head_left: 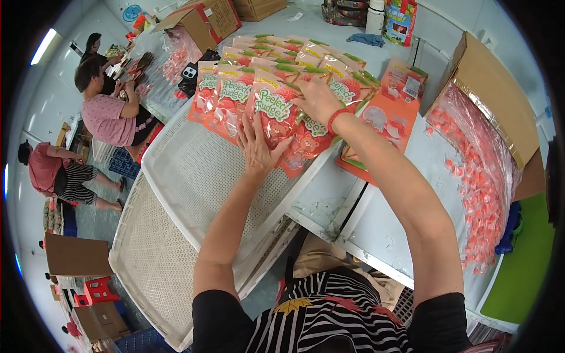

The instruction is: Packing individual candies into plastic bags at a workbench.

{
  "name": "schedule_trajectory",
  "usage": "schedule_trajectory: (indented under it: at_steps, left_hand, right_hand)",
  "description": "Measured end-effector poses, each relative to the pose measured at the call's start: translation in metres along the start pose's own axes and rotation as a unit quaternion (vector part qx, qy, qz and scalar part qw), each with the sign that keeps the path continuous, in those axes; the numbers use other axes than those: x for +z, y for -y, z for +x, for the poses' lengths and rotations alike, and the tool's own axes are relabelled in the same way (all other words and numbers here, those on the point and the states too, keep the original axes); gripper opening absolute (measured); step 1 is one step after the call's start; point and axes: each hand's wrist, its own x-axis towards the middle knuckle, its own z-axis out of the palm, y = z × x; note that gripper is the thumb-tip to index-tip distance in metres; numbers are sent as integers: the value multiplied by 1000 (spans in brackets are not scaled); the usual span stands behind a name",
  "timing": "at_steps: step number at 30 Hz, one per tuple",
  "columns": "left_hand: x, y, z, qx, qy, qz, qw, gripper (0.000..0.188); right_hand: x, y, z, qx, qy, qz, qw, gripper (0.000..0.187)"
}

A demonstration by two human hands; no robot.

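Note:
Filled candy pouches [228,97], red and pink with green tops, lie in overlapping rows on a white perforated tray [194,170]. My left hand [257,144] rests on the lower part of a front pouch [272,109], fingers spread and thumb out to the right. At that pouch's upper right edge is my right hand [321,103], with a red bracelet at the wrist. Its fingers are bent and closed on the edge, their tips partly hidden. Right of the rows, more flat pouches [385,117] lie stacked on the table.
An opened carton [494,88] at right spills small wrapped red candies [477,200] from a plastic liner. A second tray [147,253] sits lower left. A phone [189,72], a bottle [375,16] and a cloth [365,39] lie farther back. Co-workers [109,112] are at left.

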Motion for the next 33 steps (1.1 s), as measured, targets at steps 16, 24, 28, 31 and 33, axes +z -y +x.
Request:
schedule_trajectory:
  at_steps: [16, 24, 28, 31, 33]
  left_hand:
    - [25, 21, 13, -53, 9, -31, 998, 97]
    - [31, -103, 12, 357, 69, -120, 924, 59]
    - [58, -154, -6, 461, 123, -58, 877, 45]
    - [71, -142, -11, 445, 172, -66, 876, 44]
    - [70, -148, -9, 456, 182, -72, 868, 45]
  right_hand:
    - [4, 36, -299, 51, -100, 123, 986, 27]
    - [-2, 7, -361, 119, -157, 43, 979, 30]
    - [-1, 5, -360, 125, -164, 56, 977, 29]
    - [-2, 8, -361, 126, -161, 67, 977, 28]
    - [-4, 6, -361, 131, -158, 62, 977, 27]
